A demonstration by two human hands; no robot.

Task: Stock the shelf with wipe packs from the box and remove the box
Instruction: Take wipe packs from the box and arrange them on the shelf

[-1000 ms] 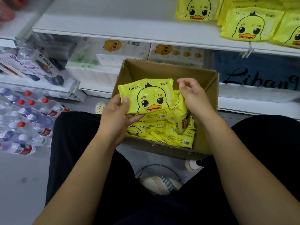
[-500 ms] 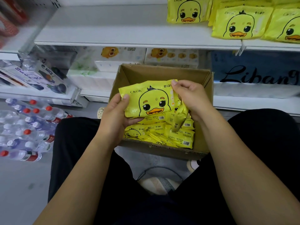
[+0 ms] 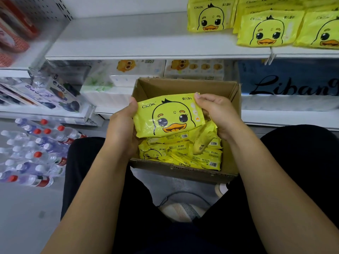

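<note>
A flat yellow plastic wipe pack printed with a duck face is held face-up just above the open brown cardboard box, which sits low between the person's knees in front of the shelving. The left hand grips the pack's left end, and the right hand grips its right end; the fingers of both curl round the edges. More yellow packs lie jumbled in the bottom of the box, so stocking looks well short of finished. This appears to be the pick-up step. The next move likely calls for lifting the pack clear of the box walls and laying it on the white upper shelf, whose left part is bare, beside the stocked duck packs.
</note>
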